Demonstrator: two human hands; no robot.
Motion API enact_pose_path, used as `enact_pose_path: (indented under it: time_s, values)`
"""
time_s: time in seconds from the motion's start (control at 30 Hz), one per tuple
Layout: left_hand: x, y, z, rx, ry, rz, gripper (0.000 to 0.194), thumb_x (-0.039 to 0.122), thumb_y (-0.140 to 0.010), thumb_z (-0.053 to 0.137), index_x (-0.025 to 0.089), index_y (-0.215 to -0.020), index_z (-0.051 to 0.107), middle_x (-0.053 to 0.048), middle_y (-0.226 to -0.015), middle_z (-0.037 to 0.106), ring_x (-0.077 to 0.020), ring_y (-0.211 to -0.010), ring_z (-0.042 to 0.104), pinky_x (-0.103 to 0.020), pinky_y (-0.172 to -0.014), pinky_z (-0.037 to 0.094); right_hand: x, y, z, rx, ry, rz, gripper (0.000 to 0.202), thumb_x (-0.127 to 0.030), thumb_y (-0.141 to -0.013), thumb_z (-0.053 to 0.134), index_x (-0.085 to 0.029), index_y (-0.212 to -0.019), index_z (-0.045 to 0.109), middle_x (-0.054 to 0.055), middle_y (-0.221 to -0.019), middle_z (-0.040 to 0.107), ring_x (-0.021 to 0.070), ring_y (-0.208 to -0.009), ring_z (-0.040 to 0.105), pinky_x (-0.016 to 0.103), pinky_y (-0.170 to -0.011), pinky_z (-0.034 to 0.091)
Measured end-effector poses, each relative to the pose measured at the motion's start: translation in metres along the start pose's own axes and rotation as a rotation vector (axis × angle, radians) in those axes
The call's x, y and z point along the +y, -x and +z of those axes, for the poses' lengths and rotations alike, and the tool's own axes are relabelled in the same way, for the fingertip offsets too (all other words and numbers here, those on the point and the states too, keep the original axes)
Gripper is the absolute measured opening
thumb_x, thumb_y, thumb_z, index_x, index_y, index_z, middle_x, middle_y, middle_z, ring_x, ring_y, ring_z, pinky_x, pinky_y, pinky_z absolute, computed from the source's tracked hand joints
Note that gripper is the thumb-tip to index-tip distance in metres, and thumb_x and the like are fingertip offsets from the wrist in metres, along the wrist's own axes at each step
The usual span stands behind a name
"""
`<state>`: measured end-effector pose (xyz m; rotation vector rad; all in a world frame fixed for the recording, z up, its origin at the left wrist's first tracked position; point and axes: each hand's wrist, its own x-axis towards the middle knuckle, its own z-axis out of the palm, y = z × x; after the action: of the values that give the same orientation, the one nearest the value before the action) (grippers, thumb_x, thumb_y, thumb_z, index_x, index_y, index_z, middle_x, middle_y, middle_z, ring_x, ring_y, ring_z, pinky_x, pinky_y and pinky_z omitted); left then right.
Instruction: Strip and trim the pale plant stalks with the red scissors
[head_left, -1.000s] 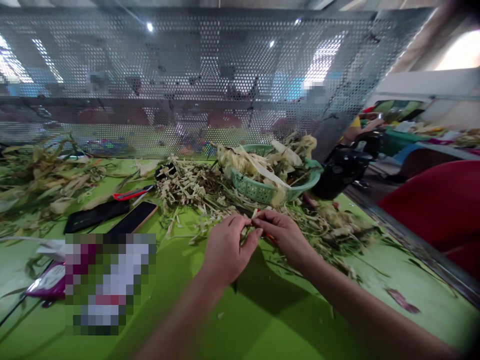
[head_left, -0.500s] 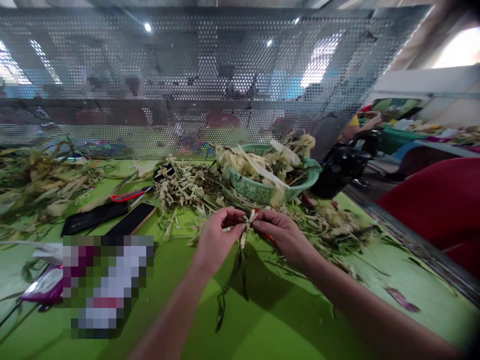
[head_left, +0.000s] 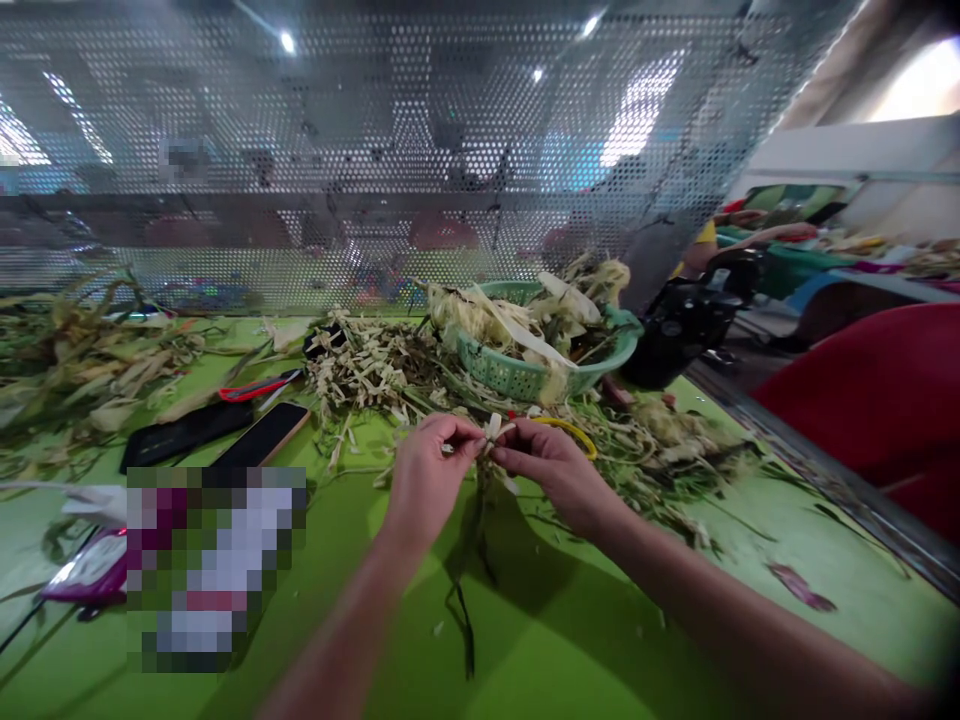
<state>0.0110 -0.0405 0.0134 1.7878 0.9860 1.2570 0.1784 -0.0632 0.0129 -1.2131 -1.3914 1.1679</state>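
Observation:
Between my two hands is a small knot of pale dried husk strips (head_left: 493,430), with thin dark strands (head_left: 466,600) dangling below it. My left hand (head_left: 427,475) pinches its left side between thumb and forefinger. On the other side, the thumb and fingertips of my right hand (head_left: 555,465) are closed on it too. Just behind my right hand shows a yellow loop (head_left: 576,432), part of a thing I cannot make out. Beyond the hands lies a heap of short pale cut husk pieces (head_left: 360,365).
A green plastic basket (head_left: 517,375) full of husks stands behind the hands. At left are dry leaves (head_left: 90,360), a red-handled cutter (head_left: 255,387), a phone (head_left: 266,435) and a purple device (head_left: 94,570). Plant scraps (head_left: 667,450) lie at right, near a red chair (head_left: 877,400). A perforated metal panel (head_left: 420,130) rises behind.
Both hands stay nearly in place, fingers shifting around the husk knot. The hanging strands have swung right. The yellow loop now shows behind my right hand; an orange-red bit beneath it is gone from view.

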Motion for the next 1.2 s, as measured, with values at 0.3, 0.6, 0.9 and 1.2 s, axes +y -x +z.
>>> enact_pose_path:
  time_s: [0.3, 0.6, 0.9, 1.2]
  values:
    - [0.009, -0.003, -0.012, -0.092, -0.265, 0.108, 0.009, 0.021, -0.084, 0.057, 0.018, -0.078, 0.061, -0.004, -0.082, 0.061, -0.0153, -0.075, 0.053, -0.027, -0.068, 0.039, -0.006, -0.001, -0.006, -0.060, -0.036, 0.036, 0.022, -0.036, -0.075, 0.070, -0.016, -0.075, 0.060, -0.002, -0.067, 0.052, 0.0110, -0.062, 0.043, 0.025, -0.058, 0.033]
    - [0.011, -0.001, -0.004, -0.267, 0.293, -0.124, 0.018, 0.032, -0.087, 0.054, 0.016, -0.078, 0.056, -0.003, -0.084, 0.061, -0.0145, -0.081, 0.054, -0.025, -0.074, 0.042, 0.003, -0.003, -0.001, -0.124, -0.114, 0.098, 0.031, -0.044, -0.071, 0.073, -0.015, -0.074, 0.061, -0.002, -0.067, 0.053, 0.0112, -0.062, 0.043, 0.025, -0.060, 0.033]
    - [-0.002, -0.004, -0.004, -0.208, 0.096, -0.206, 0.020, 0.035, -0.087, 0.052, 0.016, -0.081, 0.058, 0.000, -0.075, 0.057, -0.0131, -0.070, 0.049, -0.024, -0.064, 0.037, -0.021, -0.003, -0.024, -0.198, 0.493, -0.011, 0.024, -0.041, -0.079, 0.063, -0.017, -0.076, 0.064, -0.002, -0.065, 0.055, 0.0122, -0.060, 0.046, 0.024, -0.057, 0.033]
    - [-0.014, -0.001, 0.009, -0.241, 0.185, -0.277, 0.011, 0.017, -0.072, 0.062, 0.015, -0.083, 0.062, -0.002, -0.080, 0.064, -0.0131, -0.073, 0.057, -0.025, -0.070, 0.043, -0.028, 0.000, -0.025, -0.115, 0.504, -0.013, 0.024, -0.040, -0.081, 0.059, -0.017, -0.072, 0.059, -0.004, -0.057, 0.048, 0.0093, -0.051, 0.038, 0.023, -0.049, 0.028]
